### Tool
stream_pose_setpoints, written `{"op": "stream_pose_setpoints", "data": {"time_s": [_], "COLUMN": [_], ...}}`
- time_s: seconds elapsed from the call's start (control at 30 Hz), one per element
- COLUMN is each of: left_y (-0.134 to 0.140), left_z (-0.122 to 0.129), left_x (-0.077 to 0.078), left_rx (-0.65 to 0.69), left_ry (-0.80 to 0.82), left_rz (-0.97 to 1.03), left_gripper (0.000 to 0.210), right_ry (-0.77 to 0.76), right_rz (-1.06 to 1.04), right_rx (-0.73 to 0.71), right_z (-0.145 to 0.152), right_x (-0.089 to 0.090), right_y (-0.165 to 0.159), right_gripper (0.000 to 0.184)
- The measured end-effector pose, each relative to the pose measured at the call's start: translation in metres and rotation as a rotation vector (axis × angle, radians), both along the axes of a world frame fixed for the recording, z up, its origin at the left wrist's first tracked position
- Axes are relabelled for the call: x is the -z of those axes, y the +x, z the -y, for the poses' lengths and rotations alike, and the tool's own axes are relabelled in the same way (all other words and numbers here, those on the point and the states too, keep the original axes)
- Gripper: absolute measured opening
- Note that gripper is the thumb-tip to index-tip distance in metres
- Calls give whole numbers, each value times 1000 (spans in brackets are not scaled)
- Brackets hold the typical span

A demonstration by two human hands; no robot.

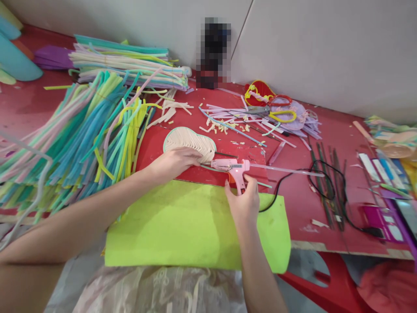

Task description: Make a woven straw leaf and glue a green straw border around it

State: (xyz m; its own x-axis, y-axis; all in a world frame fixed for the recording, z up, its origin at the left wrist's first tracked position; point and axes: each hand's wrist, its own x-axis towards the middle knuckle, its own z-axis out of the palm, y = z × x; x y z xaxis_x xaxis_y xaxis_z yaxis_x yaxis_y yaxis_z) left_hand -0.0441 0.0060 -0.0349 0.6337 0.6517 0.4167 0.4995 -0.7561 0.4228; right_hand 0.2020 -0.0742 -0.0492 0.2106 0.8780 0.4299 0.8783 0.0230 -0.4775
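Note:
A sole-shaped piece (187,138) covered in cream strips, laid in a herringbone pattern and edged in mint green, lies on the red table. My left hand (180,161) is closed on its near edge, fingertips at the narrower end; the thumb is hidden. My right hand (245,198) grips the handle of a pink hot glue gun (230,166). Its nozzle points left, close to my left fingertips and the piece's edge. A long clear glue stick (283,169) sticks out of the gun's back. From the gun, a black cord (276,191) runs right.
Bundles of coloured pipe cleaners (87,117) fill the left side. Scissors (260,111) lie among lilac strips and cut scraps at the back. Dark thin rods (330,187) and a looped cord are at right. A lime-green sheet (182,226) hangs over the front edge.

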Motion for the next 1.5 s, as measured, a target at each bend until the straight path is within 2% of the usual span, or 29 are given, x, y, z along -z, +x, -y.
{"op": "stream_pose_setpoints", "data": {"time_s": [0.53,0.93,1.5], "left_y": [1,0,0], "left_z": [0,0,0], "left_x": [-5,-5,-7], "left_rx": [-10,-12,-20], "left_ry": [-60,-66,-111], "left_rz": [-10,-25,-33], "left_gripper": [26,26,25], "right_ry": [43,53,65], "right_rz": [72,39,42], "right_rx": [-4,-37,-4], "right_z": [3,3,4], "right_x": [-1,0,0], "right_y": [-5,-4,-2], "right_gripper": [37,35,33]}}
